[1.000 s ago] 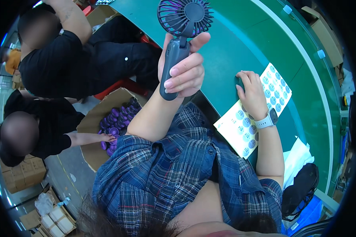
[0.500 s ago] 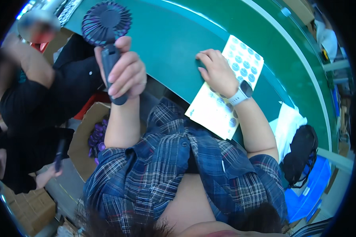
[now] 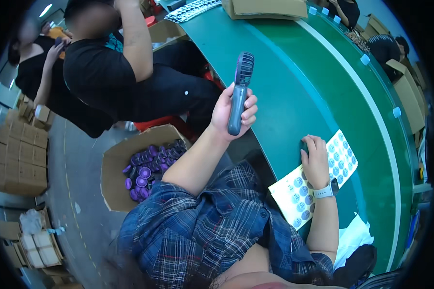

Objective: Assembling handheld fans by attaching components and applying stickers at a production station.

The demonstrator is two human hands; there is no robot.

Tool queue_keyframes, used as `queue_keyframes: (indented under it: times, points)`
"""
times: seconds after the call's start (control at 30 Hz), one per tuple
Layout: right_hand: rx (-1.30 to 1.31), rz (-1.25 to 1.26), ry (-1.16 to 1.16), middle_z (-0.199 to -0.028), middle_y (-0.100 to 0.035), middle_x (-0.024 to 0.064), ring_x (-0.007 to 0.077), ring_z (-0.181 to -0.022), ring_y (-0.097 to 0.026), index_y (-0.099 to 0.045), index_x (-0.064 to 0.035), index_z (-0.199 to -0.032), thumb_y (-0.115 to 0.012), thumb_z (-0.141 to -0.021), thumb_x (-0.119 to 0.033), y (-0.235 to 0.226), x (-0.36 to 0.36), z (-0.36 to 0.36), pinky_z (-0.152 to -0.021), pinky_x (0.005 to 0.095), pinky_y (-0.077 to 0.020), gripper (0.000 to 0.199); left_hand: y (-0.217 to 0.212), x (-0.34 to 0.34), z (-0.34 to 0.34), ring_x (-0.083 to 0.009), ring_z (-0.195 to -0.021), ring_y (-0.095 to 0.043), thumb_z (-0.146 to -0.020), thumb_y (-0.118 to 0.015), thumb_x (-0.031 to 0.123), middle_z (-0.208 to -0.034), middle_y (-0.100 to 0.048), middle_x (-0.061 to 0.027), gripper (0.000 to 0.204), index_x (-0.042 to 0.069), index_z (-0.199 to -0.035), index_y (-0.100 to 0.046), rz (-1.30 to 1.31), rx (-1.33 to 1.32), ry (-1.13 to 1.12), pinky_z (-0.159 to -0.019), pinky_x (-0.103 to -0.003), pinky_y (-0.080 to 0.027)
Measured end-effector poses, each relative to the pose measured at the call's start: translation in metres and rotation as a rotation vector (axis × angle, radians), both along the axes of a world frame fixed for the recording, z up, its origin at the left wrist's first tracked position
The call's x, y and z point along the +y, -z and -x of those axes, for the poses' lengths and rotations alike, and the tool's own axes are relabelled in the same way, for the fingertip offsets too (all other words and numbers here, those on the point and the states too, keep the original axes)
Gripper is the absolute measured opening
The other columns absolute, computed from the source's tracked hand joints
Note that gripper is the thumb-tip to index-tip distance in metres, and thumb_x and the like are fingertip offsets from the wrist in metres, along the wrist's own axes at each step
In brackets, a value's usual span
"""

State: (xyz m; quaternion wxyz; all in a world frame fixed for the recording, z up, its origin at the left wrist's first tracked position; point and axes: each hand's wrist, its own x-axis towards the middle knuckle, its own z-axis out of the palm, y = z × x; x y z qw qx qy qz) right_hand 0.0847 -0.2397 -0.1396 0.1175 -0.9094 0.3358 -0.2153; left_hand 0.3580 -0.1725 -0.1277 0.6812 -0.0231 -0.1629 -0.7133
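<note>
Upright in the air over the green work table (image 3: 275, 96) is a grey handheld fan (image 3: 237, 108), its round slatted head seen nearly edge-on. My left hand (image 3: 221, 117) is closed around its handle. My right hand (image 3: 316, 163), with a white-strapped watch at the wrist, lies on the table at a white sheet of round bluish stickers (image 3: 288, 195). Its fingers are loosely bent and apart, with nothing seen in them. Hand and wrist cover the middle of the sheet. On the floor to the left, a cardboard box (image 3: 112, 185) holds several purple-and-black fans (image 3: 142, 180).
A co-worker in black (image 3: 125, 96) sits close on the left; another person (image 3: 41, 72) is behind. An open carton (image 3: 265, 9) and more sticker sheets (image 3: 193, 9) are at the table's far end. White wrapping (image 3: 354, 238) and a black bag (image 3: 359, 267) are near my right elbow.
The view has swung, bringing more of the left side and far table into sight. The fan has turned from face-on to nearly edge-on in my left hand. My right hand stays at the sticker sheet.
</note>
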Motion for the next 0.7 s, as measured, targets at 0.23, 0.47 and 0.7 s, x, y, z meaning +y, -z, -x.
queue_keyframes:
  times: [0.23,0.47,0.7]
  points:
    - [-0.480,-0.345,-0.175,-0.110,-0.057,0.0122,0.0256,-0.101,-0.054,-0.053,-0.0033,-0.108,-0.058,-0.081,-0.010,-0.073,0.011,0.005,-0.091,0.0383,-0.0407,0.029,0.009,0.016,-0.019,-0.0166,-0.061,-0.050,-0.095,-0.038,0.042,-0.079,-0.050,-0.0070,0.037,0.007,-0.103,-0.047,-0.216,-0.207,-0.243,-0.051,-0.027,-0.043]
    - [-0.936,-0.587,-1.218,-0.098,-0.063,0.0120,0.0208,-0.086,-0.062,-0.056,-0.0033,-0.106,-0.062,-0.083,-0.019,-0.180,0.076,0.001,-0.076,0.0325,-0.0476,0.028,0.013,0.019,-0.022,-0.0171,-0.065,-0.053,-0.094,-0.041,0.034,-0.083,-0.053,-0.0075,0.030,0.006,-0.103,-0.045,-0.308,-0.331,-0.304,-0.055,-0.029,-0.045]
    - [-0.889,-0.736,-1.167,-0.087,-0.063,0.0046,0.0194,-0.078,-0.055,-0.058,-0.0129,-0.085,-0.063,-0.083,-0.011,-0.197,0.091,-0.001,-0.065,0.0301,-0.0419,0.006,0.013,0.023,-0.027,-0.0180,-0.069,-0.056,-0.093,-0.043,0.027,-0.086,-0.056,-0.0084,0.025,0.005,-0.104,-0.044,-0.311,-0.506,-0.314,-0.059,-0.030,-0.047]
